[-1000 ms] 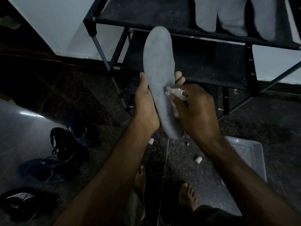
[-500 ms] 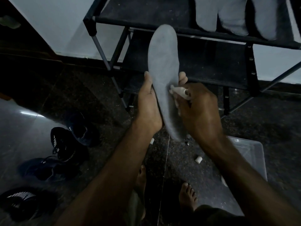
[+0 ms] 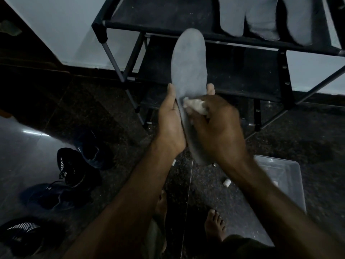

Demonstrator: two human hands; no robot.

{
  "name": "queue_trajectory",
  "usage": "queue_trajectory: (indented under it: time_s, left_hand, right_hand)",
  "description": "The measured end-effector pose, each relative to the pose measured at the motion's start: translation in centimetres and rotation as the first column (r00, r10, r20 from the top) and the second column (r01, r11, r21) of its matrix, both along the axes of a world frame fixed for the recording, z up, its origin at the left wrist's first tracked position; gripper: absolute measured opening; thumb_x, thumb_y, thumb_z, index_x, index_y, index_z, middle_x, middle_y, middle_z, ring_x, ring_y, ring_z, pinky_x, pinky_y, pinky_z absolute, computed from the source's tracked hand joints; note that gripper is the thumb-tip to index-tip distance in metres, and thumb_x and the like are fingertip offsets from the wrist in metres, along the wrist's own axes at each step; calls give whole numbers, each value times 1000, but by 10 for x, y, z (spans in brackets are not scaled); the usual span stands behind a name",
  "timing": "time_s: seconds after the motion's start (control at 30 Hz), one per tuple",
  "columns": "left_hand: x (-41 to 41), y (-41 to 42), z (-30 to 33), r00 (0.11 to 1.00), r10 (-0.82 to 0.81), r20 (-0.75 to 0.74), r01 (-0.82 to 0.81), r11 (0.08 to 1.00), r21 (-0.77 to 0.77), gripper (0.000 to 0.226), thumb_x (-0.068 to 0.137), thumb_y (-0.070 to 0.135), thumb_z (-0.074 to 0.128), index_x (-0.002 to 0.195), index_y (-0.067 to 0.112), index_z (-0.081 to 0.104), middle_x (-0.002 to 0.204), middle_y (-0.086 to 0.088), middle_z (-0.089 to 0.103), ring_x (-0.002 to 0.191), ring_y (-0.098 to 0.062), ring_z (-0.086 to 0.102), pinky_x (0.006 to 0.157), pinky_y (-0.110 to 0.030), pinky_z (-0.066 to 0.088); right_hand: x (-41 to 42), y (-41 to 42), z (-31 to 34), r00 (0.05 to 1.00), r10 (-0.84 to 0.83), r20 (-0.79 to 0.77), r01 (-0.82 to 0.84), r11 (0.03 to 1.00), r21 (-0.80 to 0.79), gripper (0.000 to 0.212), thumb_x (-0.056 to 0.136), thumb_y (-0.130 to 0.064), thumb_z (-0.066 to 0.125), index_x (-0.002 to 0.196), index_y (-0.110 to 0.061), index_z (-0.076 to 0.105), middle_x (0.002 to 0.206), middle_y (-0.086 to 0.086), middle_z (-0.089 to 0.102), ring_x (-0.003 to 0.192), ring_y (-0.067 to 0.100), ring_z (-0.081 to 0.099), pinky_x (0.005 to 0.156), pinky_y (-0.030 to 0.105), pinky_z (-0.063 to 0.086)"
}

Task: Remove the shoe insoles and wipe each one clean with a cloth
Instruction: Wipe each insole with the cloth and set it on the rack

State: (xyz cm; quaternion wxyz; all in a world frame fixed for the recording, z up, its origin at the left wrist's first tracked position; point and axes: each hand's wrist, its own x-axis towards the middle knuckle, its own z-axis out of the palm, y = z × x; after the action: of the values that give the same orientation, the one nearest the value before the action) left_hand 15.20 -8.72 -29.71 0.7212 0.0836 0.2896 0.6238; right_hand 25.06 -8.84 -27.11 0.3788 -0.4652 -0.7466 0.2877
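A grey insole [image 3: 189, 62] stands upright in front of me, toe end up. My left hand [image 3: 170, 122] grips it from behind at its middle, thumb on the left edge, fingertips showing at the right edge. My right hand [image 3: 217, 128] holds a small white cloth [image 3: 195, 105] pressed on the insole's face near the middle. Three more grey insoles [image 3: 261, 17] lie on the top shelf of the black shoe rack [image 3: 168, 17].
Several dark shoes [image 3: 72, 165] lie on the dark floor at the left. A clear plastic tub [image 3: 285, 176] sits on the floor at the right. Small white scraps [image 3: 226, 183] lie near my bare feet [image 3: 214, 225]. A pale wall stands behind the rack.
The insole and both hands have shifted slightly to the right and up. My right hand has slid the cloth leftward across the insole's face.
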Motion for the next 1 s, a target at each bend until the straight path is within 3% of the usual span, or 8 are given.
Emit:
queue_trajectory:
  time_s: [0.13,0.3,0.43,0.5,0.57,0.67,0.87,1.0]
  left_hand:
    - [-1,-1,-4,999,17,-27,-18,1000,-16,74,97,60,27,138,0,45,136,-19,53,133,-28,47,108,-37,41]
    - [2,-1,-8,988,23,-152,-25,1000,-10,70,102,52,22,94,10,78,102,-11,72,97,-22,68,92,-34,52]
    - [1,1,-9,997,20,-71,-22,999,-27,69,97,57,37,131,1,57,132,-19,59,121,-28,58,107,-39,44]
    - [1,1,-10,998,20,-61,-22,1000,-20,75,93,58,43,143,2,41,143,-21,47,132,-31,48,114,-43,34]
    - [2,0,-13,992,33,-123,-36,999,-24,64,99,55,34,133,4,53,133,-20,57,123,-29,56,111,-43,37]
    - [4,-1,-9,985,21,-170,-27,999,-33,58,101,52,26,114,10,64,110,-13,69,104,-25,64,100,-41,45]
    - [5,-1,-4,995,7,-103,-9,1000,-19,74,95,55,41,143,-1,39,145,-23,44,136,-31,43,118,-42,27]
    - [3,0,-9,987,16,-160,-22,999,-34,60,101,51,29,123,4,60,123,-17,63,113,-27,61,107,-42,40]
  right_hand:
    - [-6,0,1,996,67,53,-68,997,22,12,94,-13,61,93,-6,71,90,6,69,77,2,60,74,6,43]
    - [24,26,-7,985,-123,120,125,992,-10,21,95,-25,59,102,-8,69,99,6,68,80,5,57,65,0,37]
    - [0,4,2,1000,21,23,-21,1000,-3,12,94,-14,61,95,-9,71,90,2,69,79,1,60,74,4,43]
    - [-10,-1,1,999,36,-3,-37,999,-37,15,94,-9,60,98,1,70,95,14,69,88,13,64,81,14,47]
    - [-4,7,-6,1000,1,6,-1,1000,-17,17,94,-6,59,101,7,67,95,19,68,87,24,64,83,21,49]
    - [20,27,-11,989,-86,119,83,996,25,18,96,-21,59,96,-6,69,90,5,67,78,13,61,68,16,46]
    - [-4,7,-2,999,35,1,-35,999,14,14,94,-16,61,86,-9,70,80,0,66,72,5,61,68,13,46]
    - [10,19,-5,1000,7,20,-8,998,62,12,95,-17,60,86,-17,68,71,-15,58,63,-7,56,63,6,42]
